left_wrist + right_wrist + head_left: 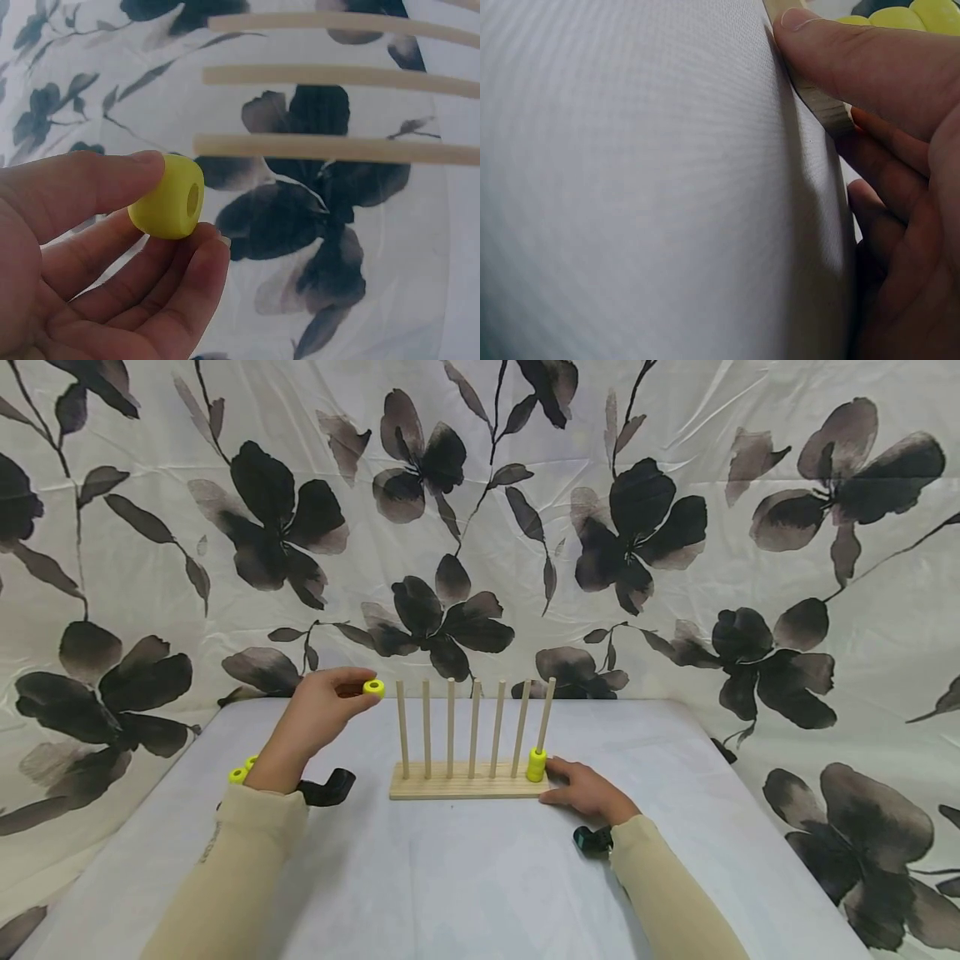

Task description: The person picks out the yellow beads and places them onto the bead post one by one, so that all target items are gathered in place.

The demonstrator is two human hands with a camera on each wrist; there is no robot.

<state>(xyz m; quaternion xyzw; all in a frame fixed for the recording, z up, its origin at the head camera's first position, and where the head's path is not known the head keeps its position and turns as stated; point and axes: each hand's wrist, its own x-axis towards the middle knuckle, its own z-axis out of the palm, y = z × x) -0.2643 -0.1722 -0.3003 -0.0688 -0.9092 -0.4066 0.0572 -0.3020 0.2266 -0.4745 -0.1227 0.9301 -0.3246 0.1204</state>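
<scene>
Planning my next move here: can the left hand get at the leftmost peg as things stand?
Probably yes: the left hand, pinching a yellow bead, is near the bare leftmost peg, and nothing appears to stand between them.

Curtain point(517, 560), one: white cloth, behind the table and down both its sides; creased, with a slight sheen at upper right. Print of large flowers point(281, 518), petals shading from black to grey-brown, with pointed leaves point(140, 518) and thin dark stems point(78, 552). One bloom stands just above the table's back edge, near the middle; another, larger, at lower right beside the table.

Table point(465, 877), one: plain white top, straight back edge against the curtain, sides spreading towards the viewer; soft shadow at left.

Left wrist view: same print, dark bloom near centre. Right wrist view: tabletop filling most of the left, finely textured.
</scene>
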